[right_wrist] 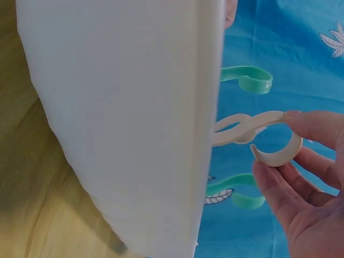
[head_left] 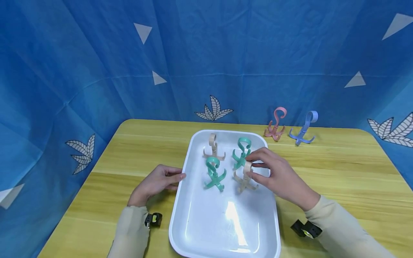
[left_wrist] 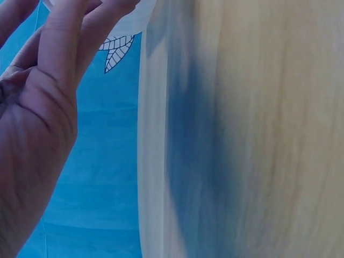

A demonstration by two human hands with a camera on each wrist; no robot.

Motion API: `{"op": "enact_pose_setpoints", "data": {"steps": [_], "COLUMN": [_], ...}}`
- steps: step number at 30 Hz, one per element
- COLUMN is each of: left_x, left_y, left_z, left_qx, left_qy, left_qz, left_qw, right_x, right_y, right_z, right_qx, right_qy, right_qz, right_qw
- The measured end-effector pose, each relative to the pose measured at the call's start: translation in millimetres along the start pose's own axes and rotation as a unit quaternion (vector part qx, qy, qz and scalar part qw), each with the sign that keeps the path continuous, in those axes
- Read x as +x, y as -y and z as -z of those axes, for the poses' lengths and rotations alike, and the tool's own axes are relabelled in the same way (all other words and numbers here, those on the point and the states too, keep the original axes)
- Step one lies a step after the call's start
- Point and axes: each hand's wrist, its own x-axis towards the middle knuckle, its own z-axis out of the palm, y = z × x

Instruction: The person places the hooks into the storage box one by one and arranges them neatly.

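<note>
A white tray (head_left: 222, 229) lies on the table, its left rim pinched by my left hand (head_left: 161, 181), thumb on top. In the left wrist view, that hand's fingers (left_wrist: 59, 43) reach up to the tray's edge. My right hand (head_left: 279, 175) pinches the curled top of a beige multi-prong hook (head_left: 244, 183), which stands upright inside the tray. The same beige hook (right_wrist: 277, 158) shows between thumb and fingers in the right wrist view. A green hook (head_left: 241, 157) stands just behind it, another green hook (head_left: 213, 175) to its left, and a second beige hook (head_left: 213, 148) farther back.
On the table behind the tray's far right corner stand a pink hook (head_left: 275, 125) and a blue hook (head_left: 304, 129). A blue patterned curtain (head_left: 206, 53) hangs along the table's back edge. The wooden table (head_left: 338, 172) extends to both sides of the tray.
</note>
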Motion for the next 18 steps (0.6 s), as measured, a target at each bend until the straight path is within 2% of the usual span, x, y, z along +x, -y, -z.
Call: {"op": "enact_pose_setpoints", "data": {"steps": [4,11,18], "left_x": [0.0,1.3,1.4], "left_y": [0.2,1.1,1.6], "left_z": [-0.6,-0.1,-0.4], "left_qx": [-0.001,0.005,0.011], "left_qy": [-0.003,-0.009,-0.011], "left_qz": [0.000,0.003,0.005], "left_qw": [1.0000,0.9999,0.9999], "right_x": [-1,-3,-2], "right_y": [-1,-3,0], "right_z": [1,5,12], "right_qx": [-0.023,-0.067,-0.059], "right_qy": [0.003,-0.019,-0.028], "right_qz": [-0.007,0.011,-0.003], "right_qw": [1.000,0.998,0.998]}}
